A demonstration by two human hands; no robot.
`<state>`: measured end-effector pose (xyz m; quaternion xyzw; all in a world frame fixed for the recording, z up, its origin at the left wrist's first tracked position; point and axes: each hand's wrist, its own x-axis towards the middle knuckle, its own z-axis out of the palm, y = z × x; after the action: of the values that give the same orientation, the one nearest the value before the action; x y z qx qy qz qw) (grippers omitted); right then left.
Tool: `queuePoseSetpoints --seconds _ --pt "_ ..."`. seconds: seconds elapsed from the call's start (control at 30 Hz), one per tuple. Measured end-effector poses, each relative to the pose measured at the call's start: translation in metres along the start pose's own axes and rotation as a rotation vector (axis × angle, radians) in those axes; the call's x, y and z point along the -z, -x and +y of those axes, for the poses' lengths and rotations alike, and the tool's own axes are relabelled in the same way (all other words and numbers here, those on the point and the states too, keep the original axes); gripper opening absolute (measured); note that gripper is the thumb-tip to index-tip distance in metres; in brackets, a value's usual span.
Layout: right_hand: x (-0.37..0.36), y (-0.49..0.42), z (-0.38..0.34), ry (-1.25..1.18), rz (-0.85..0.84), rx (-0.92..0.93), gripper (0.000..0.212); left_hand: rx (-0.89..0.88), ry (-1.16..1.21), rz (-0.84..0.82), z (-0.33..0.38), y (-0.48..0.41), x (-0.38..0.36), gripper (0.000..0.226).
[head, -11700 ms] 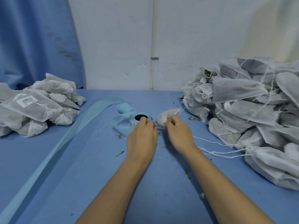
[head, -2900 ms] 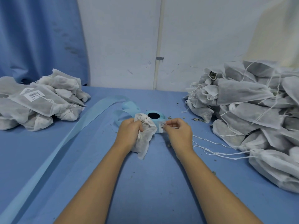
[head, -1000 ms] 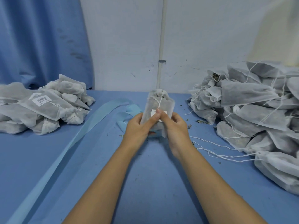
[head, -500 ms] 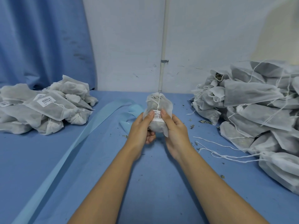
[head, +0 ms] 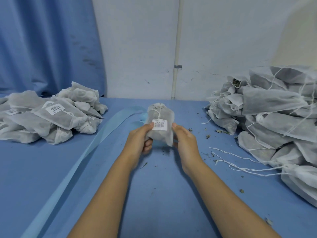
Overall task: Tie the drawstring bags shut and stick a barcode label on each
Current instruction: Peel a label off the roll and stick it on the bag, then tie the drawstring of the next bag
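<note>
Blue table [head: 51,169], with a drawstring bag [head: 161,112] held upright above its middle; left hand [head: 139,140] and right hand [head: 185,140] each grip one side, thumbs flanking the barcode label [head: 159,124]. On such lumpy fabric, a weakly pressed label may wrinkle or peel.

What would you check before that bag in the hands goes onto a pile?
1. Grip: left hand and right hand hold the drawstring bag: ok.
2. Neck gathered by the drawstring: ok.
3. Drawstring tied tight: cannot tell.
4. Barcode label on the bag's front: ok.
5. Label edges stuck flat: cannot tell.
6. Pile of labelled bags lies to the left: ok.
</note>
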<state>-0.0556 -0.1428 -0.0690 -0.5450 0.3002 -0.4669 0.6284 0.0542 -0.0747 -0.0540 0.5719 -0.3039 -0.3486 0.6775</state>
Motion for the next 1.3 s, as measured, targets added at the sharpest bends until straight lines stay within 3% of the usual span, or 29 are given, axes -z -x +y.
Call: queuePoseSetpoints --seconds 0.1,0.2,0.23,0.37,0.5,0.6,0.73,0.87,1.13,1.3 --pt "0.004 -0.002 0.001 0.031 0.097 -0.038 0.020 -0.101 0.430 0.097 0.020 -0.006 0.007 0.014" --pt "0.009 -0.003 0.003 0.033 0.153 -0.028 0.025 -0.238 0.845 -0.009 0.037 -0.009 0.014 0.088" --pt "0.010 -0.003 0.003 0.025 0.169 -0.019 0.027 -0.255 0.858 -0.047 0.039 -0.008 0.013 0.094" --pt "0.013 -0.004 0.002 -0.060 0.179 0.017 0.030 -0.235 0.597 -0.149 0.032 -0.002 -0.004 0.046" --pt "0.017 -0.009 -0.001 -0.126 0.218 0.032 0.030 -0.214 0.306 -0.223 0.028 0.003 -0.026 0.027" --pt "0.029 -0.024 -0.008 -0.214 0.300 0.035 0.030 -0.163 0.193 -0.223 0.025 0.005 -0.042 0.024" --pt "0.055 -0.052 -0.027 -0.330 0.382 0.064 0.053 -0.098 0.154 -0.166 0.024 -0.003 -0.061 0.025" --pt "0.072 -0.075 -0.044 -0.387 0.404 0.111 0.061 -0.074 0.168 -0.151 0.021 -0.014 -0.075 0.025" --pt "0.089 -0.093 -0.056 -0.334 0.487 0.121 0.067 -0.042 0.169 -0.126 0.014 -0.022 -0.090 0.027" --pt "0.095 -0.095 -0.060 -0.408 0.473 0.050 0.057 -0.036 0.174 -0.118 0.013 -0.024 -0.095 0.027"
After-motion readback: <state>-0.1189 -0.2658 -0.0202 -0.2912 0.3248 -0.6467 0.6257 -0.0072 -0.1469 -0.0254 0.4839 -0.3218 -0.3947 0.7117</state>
